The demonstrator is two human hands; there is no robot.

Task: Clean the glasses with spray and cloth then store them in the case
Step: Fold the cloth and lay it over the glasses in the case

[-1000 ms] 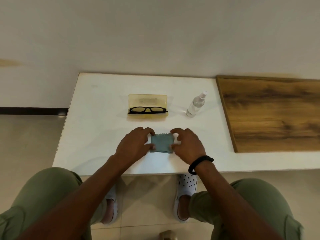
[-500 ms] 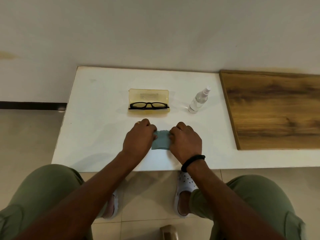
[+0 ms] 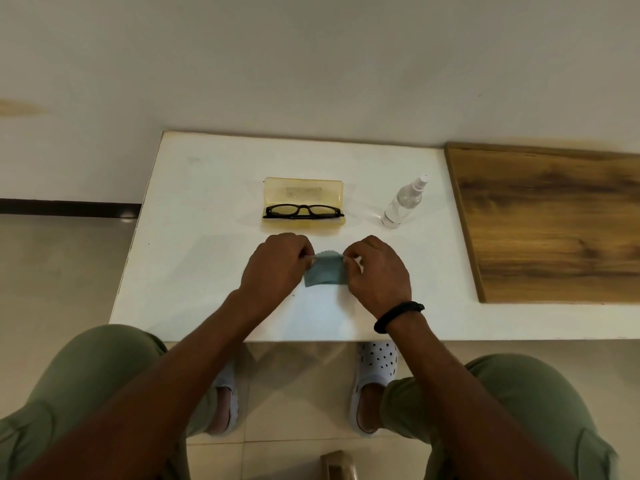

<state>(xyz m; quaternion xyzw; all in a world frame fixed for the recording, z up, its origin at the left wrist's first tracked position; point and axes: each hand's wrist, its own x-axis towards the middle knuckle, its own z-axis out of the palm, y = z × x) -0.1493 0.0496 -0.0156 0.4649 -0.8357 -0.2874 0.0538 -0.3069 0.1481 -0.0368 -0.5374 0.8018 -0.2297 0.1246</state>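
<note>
- Left hand (image 3: 273, 266) and right hand (image 3: 375, 270) each pinch a top corner of the cloth (image 3: 325, 271), mid-frame on the counter (image 3: 194, 237).
- Glasses (image 3: 303, 211) lie in the open case (image 3: 304, 192) just above the hands, long axis left-right.
- Spray bottle (image 3: 403, 200) upper right, nearer the right hand.

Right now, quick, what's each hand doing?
Left hand: closed, pinching the cloth's left top corner.
Right hand: closed, pinching the cloth's right top corner.
</note>
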